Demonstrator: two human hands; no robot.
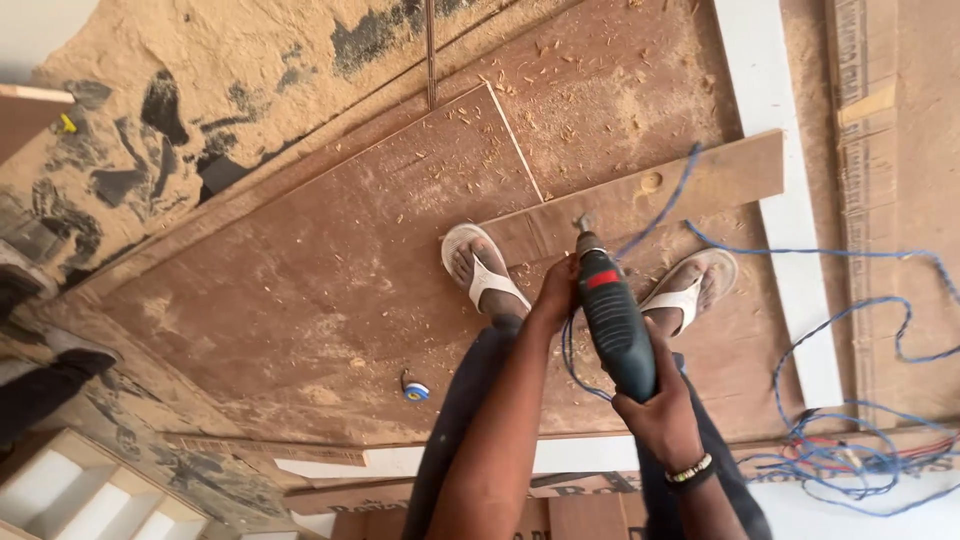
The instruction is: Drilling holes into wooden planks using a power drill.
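Head view is showing us standing on a large brown board (330, 260) lying on the floor, and we are holding a dark green power drill (612, 315) nearly upright. Our right hand (655, 405) is closing its grip fully around the drill's rear handle, while our left hand (556, 292) is wrapping around the front of the body, just beside the red band. The drill's long axis is running from our right hand away and slightly left, its bit (582, 226) pointing down at a narrow plank (640, 200). That plank is lying across the board's far side, just ahead of our sandalled feet; the left foot (480, 265) is touching its near edge, and the right foot (693, 285) is sitting just below it. We cannot tell whether the bit is touching the wood. A blue cable (860, 310) is trailing from the drill towards the board's right edge, looping into a tangle there. A small blue-and-yellow object (415, 390) is lying near the board's near edge, well apart from the drill, among sawdust.
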